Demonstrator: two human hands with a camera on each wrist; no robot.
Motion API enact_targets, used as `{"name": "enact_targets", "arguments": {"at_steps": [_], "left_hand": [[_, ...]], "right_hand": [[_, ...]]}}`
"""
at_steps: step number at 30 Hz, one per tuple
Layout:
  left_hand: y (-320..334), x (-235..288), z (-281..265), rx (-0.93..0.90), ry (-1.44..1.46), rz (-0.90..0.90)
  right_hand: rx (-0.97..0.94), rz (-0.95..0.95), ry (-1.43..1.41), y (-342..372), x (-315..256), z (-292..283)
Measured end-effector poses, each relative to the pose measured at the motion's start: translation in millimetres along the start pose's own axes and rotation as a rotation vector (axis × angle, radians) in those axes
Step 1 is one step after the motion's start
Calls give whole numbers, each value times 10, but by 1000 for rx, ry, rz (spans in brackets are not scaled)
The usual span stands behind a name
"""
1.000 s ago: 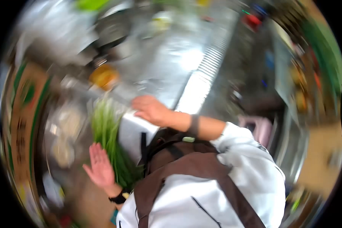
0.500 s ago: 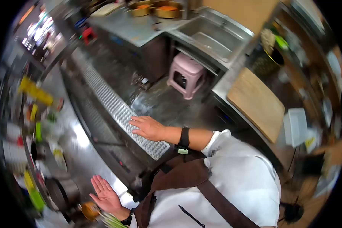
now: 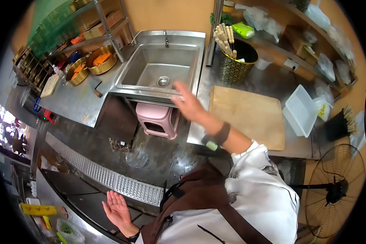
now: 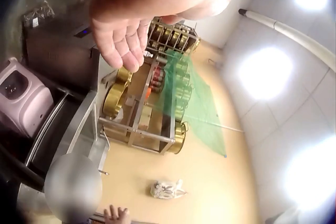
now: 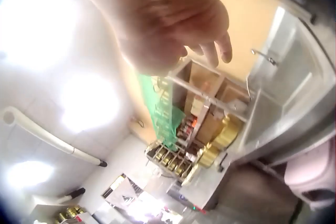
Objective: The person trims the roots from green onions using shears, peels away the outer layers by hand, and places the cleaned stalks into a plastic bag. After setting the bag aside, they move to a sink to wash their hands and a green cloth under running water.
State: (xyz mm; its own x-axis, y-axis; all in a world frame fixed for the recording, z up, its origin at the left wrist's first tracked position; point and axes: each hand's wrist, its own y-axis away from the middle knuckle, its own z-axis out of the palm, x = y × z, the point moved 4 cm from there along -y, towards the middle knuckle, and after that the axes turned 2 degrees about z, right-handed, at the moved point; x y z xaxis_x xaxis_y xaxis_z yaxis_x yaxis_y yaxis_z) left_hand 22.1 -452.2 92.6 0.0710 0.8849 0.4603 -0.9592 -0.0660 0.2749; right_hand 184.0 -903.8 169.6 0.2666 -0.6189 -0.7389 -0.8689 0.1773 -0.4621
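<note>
My left hand (image 3: pixel 118 211) is held palm up with its fingers extended and nothing in it, over the grooved metal floor strip (image 3: pixel 95 168) in the head view. Seen from its own wrist, the left hand (image 4: pixel 152 8) has straight fingers. My right hand (image 3: pixel 191 107) is blurred and reaches forward, overlapping the front edge of the steel sink (image 3: pixel 160 57) in the head view. Loosely bent, bare fingers show on the right hand (image 5: pixel 173 29) in the right wrist view. A pink stool (image 3: pixel 155 116) stands beneath the sink.
Right of the sink, a wooden board (image 3: pixel 248 116) lies on the counter beside a white tray (image 3: pixel 300 110) and a patterned bin (image 3: pixel 236 67) with wooden-handled tools. Brass pots (image 3: pixel 101 61) stand left of the sink. A black fan (image 3: pixel 335 191) is at the right.
The view has swung away from the work counter with green stalks toward the sink. My right hand has moved up, from over the metal floor strip to before the sink. Both hands stay empty.
</note>
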Motion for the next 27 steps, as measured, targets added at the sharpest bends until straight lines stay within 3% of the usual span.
{"name": "enact_targets", "arguments": {"at_steps": [1, 3, 6, 7, 8, 9, 10, 12, 14, 16, 17, 19, 22, 27], "left_hand": [[-170, -43, 24, 6, 3, -8], [-441, -186, 130, -198, -39, -133], [-713, -283, 326, 43, -71, -159], [-812, -271, 346, 21, -60, -173], [-905, -250, 387, 24, -84, -164], [-1005, -223, 383, 40, -107, -159], [-1112, -188, 373, 66, -108, -149], [-1348, -95, 317, 127, -130, -123], [-1611, -2, 306, 148, -172, -96], [-1897, 129, 296, 144, -195, -69], [-2069, 186, 311, 128, -192, -64], [-2388, 327, 411, 130, -218, -19], [-2771, 545, 545, 115, -218, 11], [-3533, 744, 678, 106, -261, -42]], "right_hand": [[64, 13, -14, -242, 45, -180], [240, -60, 134, -734, 168, -511], [351, -82, 201, -1439, 369, -945], [407, -183, 478, -1643, 349, -1075], [308, -136, 338, -1874, 510, -1183], [371, -175, 546, -2148, 821, -1312], [260, 142, 393, -2103, 412, -1315], [418, -36, 413, -2613, 1029, -1594], [470, -83, 660, -2919, 1228, -1843], [397, -9, 802, -3046, 1083, -1928], [419, -143, 928, -3267, 1389, -2119], [417, -153, 1101, -3557, 1693, -2345], [421, -26, 1285, -3976, 2227, -2863], [454, 181, 1464, -3882, 1837, -2614]]}}
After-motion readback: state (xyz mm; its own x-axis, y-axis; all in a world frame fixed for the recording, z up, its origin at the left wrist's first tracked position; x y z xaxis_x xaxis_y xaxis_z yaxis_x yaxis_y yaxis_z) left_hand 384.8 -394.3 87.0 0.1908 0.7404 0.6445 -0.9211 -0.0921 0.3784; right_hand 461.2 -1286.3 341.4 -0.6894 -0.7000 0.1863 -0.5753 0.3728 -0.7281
